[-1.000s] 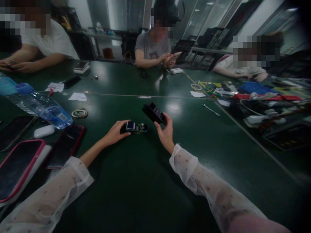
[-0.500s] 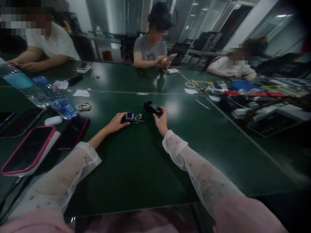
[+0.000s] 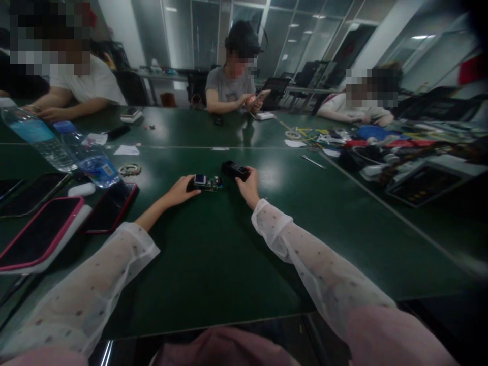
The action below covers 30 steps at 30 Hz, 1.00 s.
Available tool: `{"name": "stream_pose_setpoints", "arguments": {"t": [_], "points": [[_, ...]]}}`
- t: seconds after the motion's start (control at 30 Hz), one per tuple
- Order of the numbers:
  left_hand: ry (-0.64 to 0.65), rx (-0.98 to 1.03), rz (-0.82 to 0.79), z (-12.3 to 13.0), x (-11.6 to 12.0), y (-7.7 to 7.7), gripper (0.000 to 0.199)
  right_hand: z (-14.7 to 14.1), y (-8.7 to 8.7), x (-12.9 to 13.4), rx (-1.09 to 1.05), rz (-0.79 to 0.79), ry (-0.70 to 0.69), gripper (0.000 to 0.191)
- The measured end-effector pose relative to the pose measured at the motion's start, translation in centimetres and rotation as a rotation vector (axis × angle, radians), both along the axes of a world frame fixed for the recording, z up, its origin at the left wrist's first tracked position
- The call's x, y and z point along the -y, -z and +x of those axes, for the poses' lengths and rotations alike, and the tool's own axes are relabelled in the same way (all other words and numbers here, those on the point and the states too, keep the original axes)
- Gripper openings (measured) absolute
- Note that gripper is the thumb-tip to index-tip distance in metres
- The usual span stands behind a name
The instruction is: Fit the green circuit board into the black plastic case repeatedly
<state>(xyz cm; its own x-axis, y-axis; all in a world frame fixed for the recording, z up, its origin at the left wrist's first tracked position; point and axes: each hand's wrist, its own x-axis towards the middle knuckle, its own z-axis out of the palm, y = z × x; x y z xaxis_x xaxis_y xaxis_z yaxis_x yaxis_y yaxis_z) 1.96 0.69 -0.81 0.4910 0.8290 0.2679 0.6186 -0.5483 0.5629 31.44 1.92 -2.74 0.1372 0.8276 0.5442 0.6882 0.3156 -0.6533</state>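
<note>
Near the middle of the green table (image 3: 213, 254), my left hand (image 3: 182, 191) is closed on the left end of a small green circuit board (image 3: 212, 183) with a little square screen. Just to its right, my right hand (image 3: 248, 186) grips the right end of a black oblong case (image 3: 233, 169). The case is tilted, its left end close to the board's right end; whether they touch I cannot tell.
Water bottles (image 3: 98, 169), phones (image 3: 110, 207) and a coiled bracelet (image 3: 129, 169) lie at the left. At the right are a wrench (image 3: 313, 161), cables (image 3: 305, 134) and a boxy device (image 3: 423, 179). Several people sit across the table.
The view has shifted slightly, so the far people and table edge appear lower. Both hands keep their holds, and the board and case are about as far apart as before.
</note>
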Motion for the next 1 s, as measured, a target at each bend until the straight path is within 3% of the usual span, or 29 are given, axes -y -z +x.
{"name": "stream_pose_setpoints", "arguments": {"t": [0.07, 0.17, 0.37, 0.53, 0.73, 0.9, 1.0], "points": [[0.0, -0.002, 0.005, 0.0, 0.1, -0.1, 0.061, -0.4, -0.3, 0.2, -0.034, -0.033, 0.133, 0.049], [0.003, -0.01, 0.007, 0.0, 0.2, -0.3, 0.06, -0.9, -1.0, 0.7, 0.02, -0.062, 0.189, 0.048], [0.028, -0.028, 0.041, 0.0, 0.3, -0.3, 0.058, -0.1, -1.7, 1.0, 0.233, 0.099, 0.06, 0.062], [-0.002, -0.029, 0.009, 0.3, 0.5, -0.5, 0.061, 1.3, -0.8, -0.2, 0.125, -0.019, 0.092, 0.06], [-0.021, -0.033, 0.0, 0.5, 0.6, -0.6, 0.06, 1.6, 0.1, -0.9, 0.118, -0.02, 0.035, 0.051], [-0.01, -0.028, -0.007, 0.4, 0.5, -0.5, 0.061, 1.6, -0.6, -0.4, 0.101, -0.03, -0.008, 0.047], [-0.021, -0.027, -0.014, 0.4, 0.5, -0.5, 0.062, 0.8, -1.7, 0.6, 0.074, 0.063, -0.065, 0.05]]}}
